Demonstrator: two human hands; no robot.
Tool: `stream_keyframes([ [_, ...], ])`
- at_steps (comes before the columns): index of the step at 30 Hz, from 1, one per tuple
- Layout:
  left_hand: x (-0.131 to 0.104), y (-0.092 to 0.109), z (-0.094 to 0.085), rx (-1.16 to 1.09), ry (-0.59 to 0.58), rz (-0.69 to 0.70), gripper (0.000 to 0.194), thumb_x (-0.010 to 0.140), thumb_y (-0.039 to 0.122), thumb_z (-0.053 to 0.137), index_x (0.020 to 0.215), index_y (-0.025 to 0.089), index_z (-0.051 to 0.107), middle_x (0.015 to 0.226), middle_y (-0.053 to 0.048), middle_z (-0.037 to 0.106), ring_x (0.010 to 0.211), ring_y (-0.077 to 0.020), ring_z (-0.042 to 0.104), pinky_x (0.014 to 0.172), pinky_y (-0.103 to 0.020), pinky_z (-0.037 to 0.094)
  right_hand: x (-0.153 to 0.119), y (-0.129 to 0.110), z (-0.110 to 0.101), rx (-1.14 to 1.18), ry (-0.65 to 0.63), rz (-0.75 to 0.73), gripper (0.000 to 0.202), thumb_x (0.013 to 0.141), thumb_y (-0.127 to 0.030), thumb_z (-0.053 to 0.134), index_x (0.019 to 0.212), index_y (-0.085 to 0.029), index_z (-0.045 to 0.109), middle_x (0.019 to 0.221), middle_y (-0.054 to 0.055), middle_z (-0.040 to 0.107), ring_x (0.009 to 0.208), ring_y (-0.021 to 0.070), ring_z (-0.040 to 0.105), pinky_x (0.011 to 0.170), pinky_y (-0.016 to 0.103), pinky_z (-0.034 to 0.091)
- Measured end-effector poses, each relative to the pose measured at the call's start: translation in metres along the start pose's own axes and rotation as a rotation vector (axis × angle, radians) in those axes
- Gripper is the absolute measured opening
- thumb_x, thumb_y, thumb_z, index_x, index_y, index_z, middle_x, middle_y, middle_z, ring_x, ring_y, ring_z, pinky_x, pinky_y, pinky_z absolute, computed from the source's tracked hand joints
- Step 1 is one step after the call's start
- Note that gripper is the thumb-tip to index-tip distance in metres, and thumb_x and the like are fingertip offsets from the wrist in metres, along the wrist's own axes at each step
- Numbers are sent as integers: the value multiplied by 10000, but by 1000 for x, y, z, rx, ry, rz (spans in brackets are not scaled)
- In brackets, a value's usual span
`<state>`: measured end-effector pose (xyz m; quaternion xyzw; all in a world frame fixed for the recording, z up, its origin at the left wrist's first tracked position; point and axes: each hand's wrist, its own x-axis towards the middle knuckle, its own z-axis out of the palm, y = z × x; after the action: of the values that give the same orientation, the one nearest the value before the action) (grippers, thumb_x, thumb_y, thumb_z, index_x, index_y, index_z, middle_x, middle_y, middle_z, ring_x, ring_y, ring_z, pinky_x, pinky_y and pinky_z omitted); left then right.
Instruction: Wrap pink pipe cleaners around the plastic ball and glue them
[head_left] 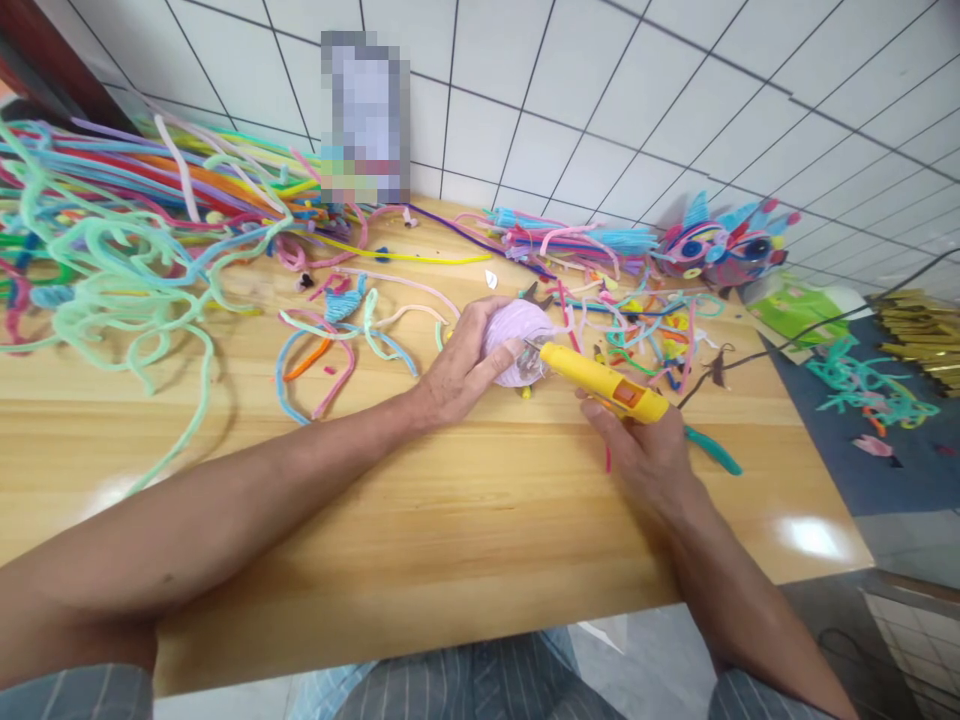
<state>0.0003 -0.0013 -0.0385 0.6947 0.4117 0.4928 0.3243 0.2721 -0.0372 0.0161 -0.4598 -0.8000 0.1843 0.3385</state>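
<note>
My left hand [463, 365] holds a ball wrapped in lilac pipe cleaner [516, 325] above the middle of the table, its thumb across the near side. In my right hand [645, 445] is a yellow glue gun [600, 378], gripped by its handle. The gun's tip is at the right side of the ball, beside a patch that looks clear or silvery. Whether the tip touches the ball cannot be made out. A small yellow piece [526, 392] shows under the ball. Just right of my right hand lies a teal handle [712, 449].
Mint-green pipe cleaners [112, 250] tangle at the left of the wooden table [420, 530]. Bundles of coloured ones [225, 180] lie along the tiled wall. Scattered pieces [660, 330] and a dark cord [802, 330] are at the right. Two colourful figures [724, 245] stand at the back right.
</note>
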Motion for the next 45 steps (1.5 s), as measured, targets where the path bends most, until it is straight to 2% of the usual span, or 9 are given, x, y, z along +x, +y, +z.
stream_keyframes([
  [5, 0, 0, 0, 3, -4, 5, 643, 1090, 634, 470, 1544, 182, 417, 1570, -188, 542, 1500, -319, 529, 1304, -498, 430, -4, 5, -3, -20, -13, 38, 228, 1003, -392, 712, 1187, -266, 757, 983, 39, 790, 883, 242, 739, 805, 380, 612],
  [8, 0, 1, -1, 10, -14, -1, 661, 1088, 636, 468, 1547, 163, 414, 1576, -201, 535, 1509, -331, 522, 1306, -500, 426, -5, 8, -4, 0, 8, 44, 171, 1004, -377, 714, 1134, -276, 762, 972, 33, 784, 879, 239, 736, 806, 378, 610],
  [15, 0, 1, 0, 18, -2, 3, 602, 1090, 615, 480, 1546, 226, 420, 1590, -172, 535, 1518, -336, 521, 1297, -538, 431, -2, 1, 0, -10, 3, 7, 183, 1006, -356, 712, 1167, -288, 769, 1014, 34, 796, 922, 247, 751, 855, 394, 604],
  [19, 0, 1, 0, 17, 0, 14, 609, 1095, 617, 468, 1540, 203, 419, 1568, -175, 551, 1496, -324, 534, 1295, -518, 439, -5, 4, -2, 6, 16, 31, 222, 995, -352, 733, 1205, -290, 763, 1042, 31, 802, 913, 252, 748, 853, 401, 598],
  [23, 0, 2, -1, 24, -2, 10, 621, 1097, 619, 472, 1539, 187, 418, 1575, -182, 544, 1502, -312, 527, 1304, -500, 433, -5, 6, -4, 15, 16, 31, 156, 996, -344, 731, 1138, -292, 769, 984, 22, 790, 873, 240, 740, 826, 384, 591],
  [30, -1, 0, -1, -2, -4, 8, 607, 1095, 627, 480, 1543, 220, 424, 1587, -163, 532, 1525, -310, 513, 1320, -504, 416, -1, -3, -2, -14, -7, -2, 152, 1003, -350, 716, 1132, -288, 769, 986, 23, 795, 878, 237, 739, 825, 376, 585],
  [35, -1, 2, -1, 0, -7, 0, 620, 1096, 621, 475, 1543, 197, 415, 1579, -177, 535, 1508, -304, 516, 1313, -496, 417, -5, 3, -5, 9, 4, 34, 221, 1001, -359, 726, 1210, -293, 755, 1045, 33, 801, 921, 249, 749, 854, 393, 600],
  [41, 0, 2, 0, -2, 5, 5, 607, 1091, 617, 482, 1540, 213, 423, 1571, -172, 548, 1493, -321, 527, 1302, -533, 426, -2, 0, -2, -27, -3, 33, 198, 1002, -395, 716, 1163, -293, 768, 997, 42, 798, 926, 260, 752, 876, 424, 629],
  [45, -1, 2, -1, 0, -3, 8, 610, 1091, 615, 479, 1546, 213, 419, 1580, -172, 542, 1498, -321, 528, 1304, -526, 428, 0, -4, -4, -39, -24, 31, 188, 1008, -394, 700, 1143, -281, 768, 1037, 51, 816, 932, 262, 762, 879, 427, 638],
])
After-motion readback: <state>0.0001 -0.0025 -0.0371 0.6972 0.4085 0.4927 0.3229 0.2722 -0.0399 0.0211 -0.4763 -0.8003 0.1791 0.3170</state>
